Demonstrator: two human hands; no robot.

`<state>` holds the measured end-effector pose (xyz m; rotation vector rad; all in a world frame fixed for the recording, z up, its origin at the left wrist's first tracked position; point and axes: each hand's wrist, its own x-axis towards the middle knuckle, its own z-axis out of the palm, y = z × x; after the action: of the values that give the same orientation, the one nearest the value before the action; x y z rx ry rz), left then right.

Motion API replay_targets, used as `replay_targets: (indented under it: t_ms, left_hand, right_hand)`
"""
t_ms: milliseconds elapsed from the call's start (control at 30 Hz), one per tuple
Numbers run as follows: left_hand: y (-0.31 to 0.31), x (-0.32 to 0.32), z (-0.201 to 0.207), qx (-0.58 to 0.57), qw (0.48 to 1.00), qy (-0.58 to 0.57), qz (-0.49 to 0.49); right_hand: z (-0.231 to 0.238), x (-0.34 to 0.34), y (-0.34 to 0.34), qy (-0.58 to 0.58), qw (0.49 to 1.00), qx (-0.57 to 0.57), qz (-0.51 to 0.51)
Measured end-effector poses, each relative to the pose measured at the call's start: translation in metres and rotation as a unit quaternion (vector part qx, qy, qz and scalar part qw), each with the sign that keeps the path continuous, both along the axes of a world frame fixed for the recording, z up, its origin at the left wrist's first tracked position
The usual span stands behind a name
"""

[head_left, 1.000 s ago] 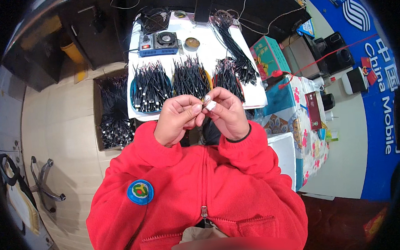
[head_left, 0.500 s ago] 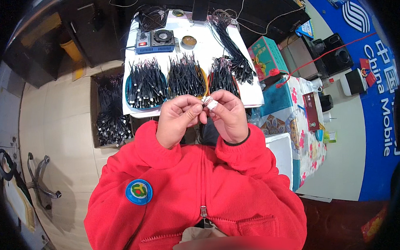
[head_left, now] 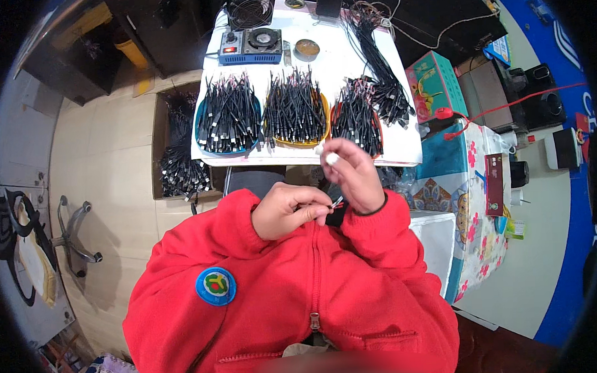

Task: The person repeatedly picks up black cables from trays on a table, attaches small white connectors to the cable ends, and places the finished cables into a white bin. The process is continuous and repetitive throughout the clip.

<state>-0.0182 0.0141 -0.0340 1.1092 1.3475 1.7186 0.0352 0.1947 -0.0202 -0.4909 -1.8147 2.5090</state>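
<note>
My left hand (head_left: 289,210) is closed in a pinch in front of my jacket. From its fingertips stick out thin wire ends (head_left: 338,203), silvery white with some red; the rest of that piece is hidden in the hand. Raised just right of and beyond it is my right hand (head_left: 356,174), slightly blurred, its thumb and forefinger apart and seemingly holding nothing. White coverings (head_left: 332,158) show at those fingertips. Beyond the hands, short black cables with plugs stand bunched in a blue bin (head_left: 200,134), a yellow bin (head_left: 325,123) and a red bin (head_left: 378,121).
The white table (head_left: 402,143) also bears a blue-and-grey device with a fan (head_left: 251,47), a round tin (head_left: 307,50) and a bundle of long black cables (head_left: 380,72). A box of cables (head_left: 182,144) stands left on the floor. A red cord (head_left: 512,105) crosses at the right.
My hands were together near the table's front edge. They have come apart: the left drew back toward my jacket with the wire ends, while the right stays raised. The view has shifted.
</note>
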Motion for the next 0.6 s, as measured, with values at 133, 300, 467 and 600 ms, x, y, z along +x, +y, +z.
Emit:
replay_targets:
  t_ms: [133, 300, 467, 600]
  left_hand:
    - [-0.007, -0.01, 0.002, 0.003, 1.0, 0.018, -0.011]
    - [-0.019, -0.018, -0.002, -0.003, 1.0, -0.002, 0.009]
    - [-0.036, -0.034, -0.033, -0.087, 0.994, 0.063, -0.026]
    - [-0.031, -0.048, -0.071, -0.109, 0.983, 0.145, 0.033]
  right_hand:
    - [0.0, -0.054, -0.006, 0.229, 0.738, 0.633, 0.045]
    - [-0.012, -0.124, -0.013, 0.234, 0.656, 0.704, 0.137]
    - [-0.025, -0.147, -0.005, 0.212, 0.612, 0.73, 0.216]
    - [-0.025, -0.145, 0.003, 0.228, 0.616, 0.716, 0.236]
